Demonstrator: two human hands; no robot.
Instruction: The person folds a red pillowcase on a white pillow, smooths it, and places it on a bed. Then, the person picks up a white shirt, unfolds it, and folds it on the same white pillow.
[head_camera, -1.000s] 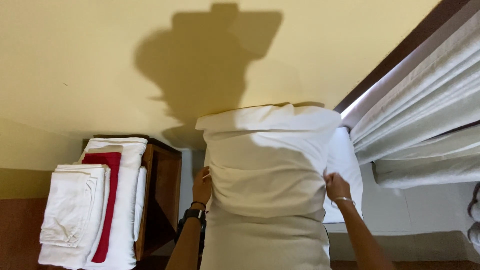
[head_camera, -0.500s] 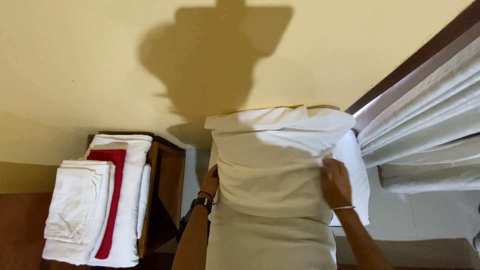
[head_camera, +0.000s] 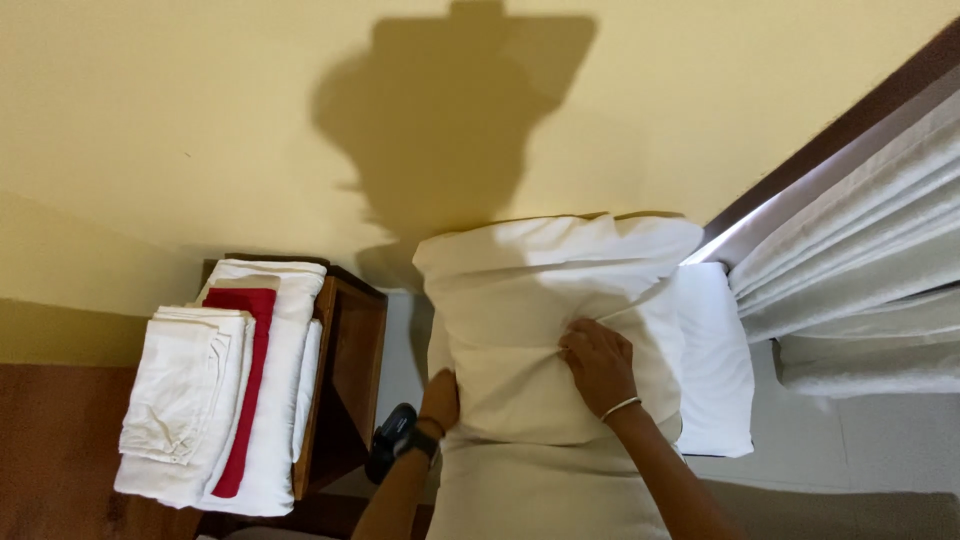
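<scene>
Far left: stack of folded white linen (head_camera: 215, 400) with one red cloth (head_camera: 245, 380) in it, lying on a dark wooden side table (head_camera: 345, 390) against the yellow wall (head_camera: 200, 120).

Centre: white pillow (head_camera: 550, 320), held upright in front of the wall, its upper edge touching the person's shadow (head_camera: 450, 120).

Left hand (head_camera: 440, 400), watch on wrist, grips the pillow's left edge; fingers hidden behind the fabric.

Right hand (head_camera: 598, 362), thin bangle on wrist, fingers curled, pinching a fold of the pillowcase on the front face.

Right: second white pillow (head_camera: 712, 370) just behind the held one; pale curtains (head_camera: 860, 270) at far right.
</scene>
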